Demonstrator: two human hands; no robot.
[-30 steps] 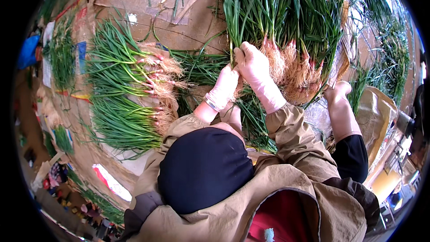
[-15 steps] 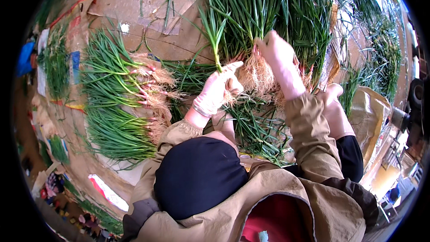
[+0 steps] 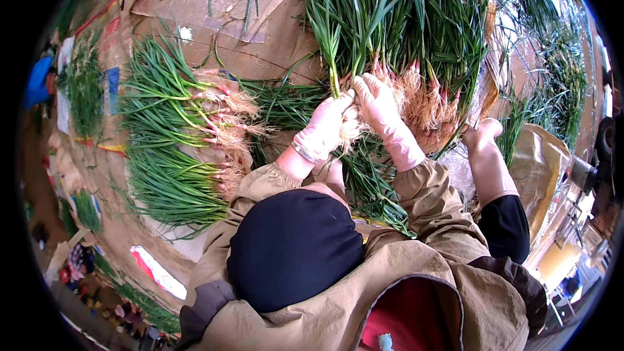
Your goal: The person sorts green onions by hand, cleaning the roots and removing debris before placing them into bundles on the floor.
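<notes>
Gripped in my left hand is a green garlic stalk, its leaves pointing away from me and pale roots showing below the fingers. My right hand is right beside it, closed with thumb and fingers around another green garlic plant; the two hands touch or nearly touch. Past both hands lies a large pile of green garlic, its reddish stem ends and tangled tan roots facing me. To the left, a sorted row of green garlic rests with roots turned right.
Loose green leaves are scattered between my legs. My dark-clad knee rises in front at left. Brown sheeting covers the ground. More greens lie at far right, near a tan sack.
My right hand has come left from the pile to my left hand, bringing a green garlic plant with it. My left hand still grips its stalk and has shifted slightly right.
</notes>
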